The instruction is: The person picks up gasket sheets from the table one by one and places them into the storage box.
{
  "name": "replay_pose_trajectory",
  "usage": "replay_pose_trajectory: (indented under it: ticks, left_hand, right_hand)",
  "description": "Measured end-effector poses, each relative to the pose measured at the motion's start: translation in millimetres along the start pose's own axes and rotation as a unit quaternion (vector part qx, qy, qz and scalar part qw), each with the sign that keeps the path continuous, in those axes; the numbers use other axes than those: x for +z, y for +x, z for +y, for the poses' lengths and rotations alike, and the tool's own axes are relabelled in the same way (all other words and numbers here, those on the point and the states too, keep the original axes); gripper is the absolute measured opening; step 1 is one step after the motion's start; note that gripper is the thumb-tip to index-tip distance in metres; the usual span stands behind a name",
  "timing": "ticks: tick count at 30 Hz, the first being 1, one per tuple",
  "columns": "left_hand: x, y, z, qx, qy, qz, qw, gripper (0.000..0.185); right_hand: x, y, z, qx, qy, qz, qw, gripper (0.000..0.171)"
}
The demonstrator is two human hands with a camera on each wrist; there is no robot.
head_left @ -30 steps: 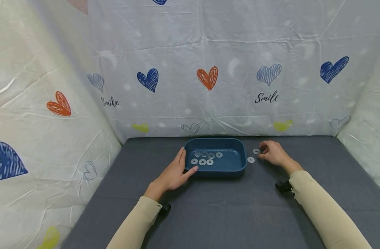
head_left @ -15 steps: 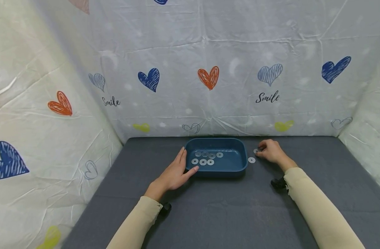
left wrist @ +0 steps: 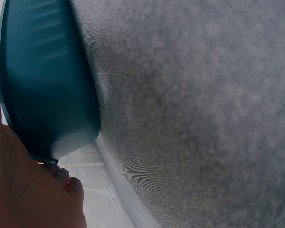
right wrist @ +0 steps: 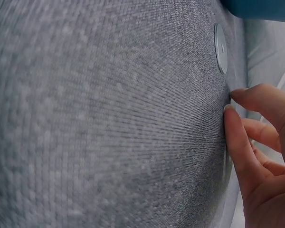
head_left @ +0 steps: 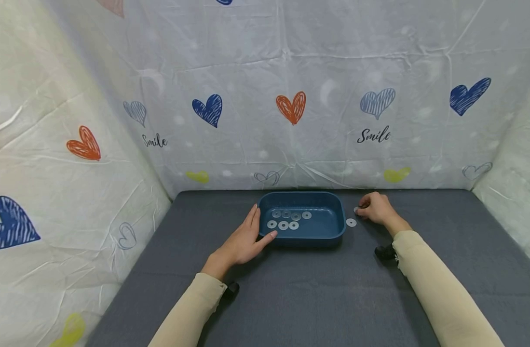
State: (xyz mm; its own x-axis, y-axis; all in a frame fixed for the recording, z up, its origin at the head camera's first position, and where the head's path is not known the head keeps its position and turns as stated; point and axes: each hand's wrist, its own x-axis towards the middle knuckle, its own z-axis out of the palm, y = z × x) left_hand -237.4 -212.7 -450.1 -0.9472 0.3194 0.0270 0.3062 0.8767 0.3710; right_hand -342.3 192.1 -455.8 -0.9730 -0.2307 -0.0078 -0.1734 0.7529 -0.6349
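Observation:
My left hand [head_left: 240,241] rests against the left end of a blue tray [head_left: 308,242], its fingers straight along the outer wall and its thumb on the front rim. Several flat metal washers [head_left: 293,225] lie inside the tray in two rough rows. To the tray's right, my right hand [head_left: 376,209] pinches at a washer [head_left: 356,210] on the table with thumb and index finger; the fingertips cover most of it. In the right wrist view that washer is hidden by the fingers. Another washer [head_left: 351,222] lies flat nearby, also seen in the right wrist view [right wrist: 221,48].
A dark grey cloth covers the table [head_left: 308,299]. Behind it hangs a pale curtain [head_left: 247,72] with printed hearts, and similar cloth stands at the left and right sides. The tray sits near the table's back edge.
My right hand has shifted slightly left and back, its fingertips closing over the rear washer. The left hand and the tray have stayed in place.

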Motion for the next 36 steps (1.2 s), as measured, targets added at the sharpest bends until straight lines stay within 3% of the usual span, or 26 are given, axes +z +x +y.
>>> replay_pose_trajectory:
  ticks: [36]
  left_hand:
    - [-0.2, -0.5, -0.9, 0.001, -0.006, 0.0, 1.0, 0.105]
  right_hand:
    - [-2.6, -3.7, 1.2, -0.04, -0.071, 0.022, 0.996, 0.021]
